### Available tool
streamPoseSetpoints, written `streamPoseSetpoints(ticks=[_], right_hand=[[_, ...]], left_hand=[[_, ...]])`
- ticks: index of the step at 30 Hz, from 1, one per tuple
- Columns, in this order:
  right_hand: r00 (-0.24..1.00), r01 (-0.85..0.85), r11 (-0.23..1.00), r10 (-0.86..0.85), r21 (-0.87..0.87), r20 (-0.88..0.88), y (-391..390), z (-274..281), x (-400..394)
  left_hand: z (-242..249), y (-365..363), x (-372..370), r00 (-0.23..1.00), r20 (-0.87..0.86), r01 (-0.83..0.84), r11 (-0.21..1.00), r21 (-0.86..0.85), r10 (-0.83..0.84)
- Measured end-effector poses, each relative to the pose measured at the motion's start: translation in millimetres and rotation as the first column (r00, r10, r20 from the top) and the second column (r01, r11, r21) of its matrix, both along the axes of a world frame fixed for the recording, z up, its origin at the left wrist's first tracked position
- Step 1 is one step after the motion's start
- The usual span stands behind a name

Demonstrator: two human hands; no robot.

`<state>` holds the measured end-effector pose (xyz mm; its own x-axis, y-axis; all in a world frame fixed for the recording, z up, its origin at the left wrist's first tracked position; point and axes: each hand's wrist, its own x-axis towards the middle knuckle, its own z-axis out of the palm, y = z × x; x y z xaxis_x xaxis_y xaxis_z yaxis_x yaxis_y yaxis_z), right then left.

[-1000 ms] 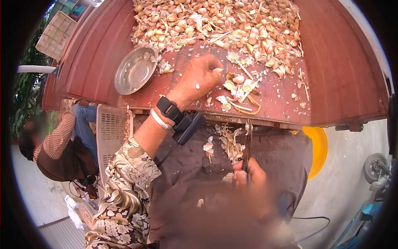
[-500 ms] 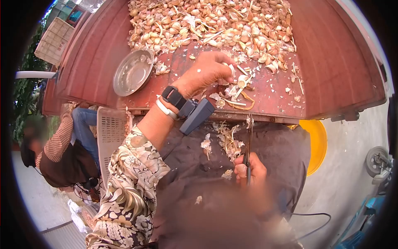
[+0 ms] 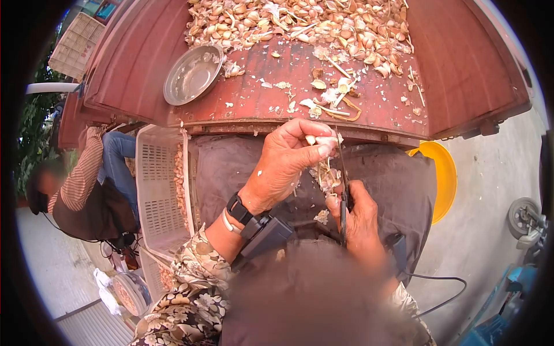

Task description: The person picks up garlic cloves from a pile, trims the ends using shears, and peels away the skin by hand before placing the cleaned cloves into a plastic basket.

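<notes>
Now pinching pale garlic (image 3: 325, 141) between thumb and curled fingers of left hand (image 3: 288, 155), grip nearly closed, just in front of the red table (image 3: 248, 104). Wearing a black strap (image 3: 238, 210) and white band (image 3: 229, 222) at that wrist, with a dark box (image 3: 268, 237) beside them. Gripping a dark-handled cutting tool (image 3: 344, 210) in right hand (image 3: 359, 216), fingers closed around its handle, blade pointing up toward the table edge. Garlic right by the blade's upper part; cannot tell whether touching.

Beneath both hands, a dark cloth (image 3: 398, 173), with dry peel and stem bits (image 3: 328, 180) on it. Left of the cloth, a slotted pale crate (image 3: 164, 167) with cloves inside; at its right, a yellow tub (image 3: 444, 184).

Farther out, on the tabletop near its front edge, cut stems and scraps (image 3: 340, 95). To their left, a shallow metal bowl (image 3: 194, 75), tilted. Beyond, a broad heap of cloves (image 3: 300, 23). Off to the left, a person in a striped sleeve (image 3: 82, 179); to the far right, a small wheel (image 3: 524, 220) on the pale floor.
</notes>
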<state>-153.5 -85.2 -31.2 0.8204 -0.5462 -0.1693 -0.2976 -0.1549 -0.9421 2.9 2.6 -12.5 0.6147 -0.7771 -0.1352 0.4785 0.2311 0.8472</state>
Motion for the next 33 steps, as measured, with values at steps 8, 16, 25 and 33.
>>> streamPoseSetpoints(ticks=[8, 16, 25, 33], right_hand=[[0.998, -0.050, 0.990, 0.047, -0.134, -0.029, -2.3, 6.8, -2.9], [0.998, -0.056, 0.977, 0.053, 0.204, 0.023, -2.7, -2.2, -5.5], [0.998, 0.004, 0.823, -0.039, 0.568, 0.050, -1.0, -3.1, -3.4], [0.981, 0.027, 0.858, -0.120, 0.513, 0.149, -3.0, -6.0, -4.1]], left_hand=[[-6.6, 4.4, -6.9, 0.990, 0.095, -0.105, 0.994, -0.029, 0.107], [-14.4, 0.7, -4.5, 0.995, 0.075, -0.069, 0.997, -0.030, 0.071], [-11.7, 11.3, -3.8, 0.949, -0.313, -0.081, 0.990, -0.114, 0.042], [27.5, 210.3, 50.8, 0.548, 0.666, -0.831, 0.419, 0.366, 0.506]])
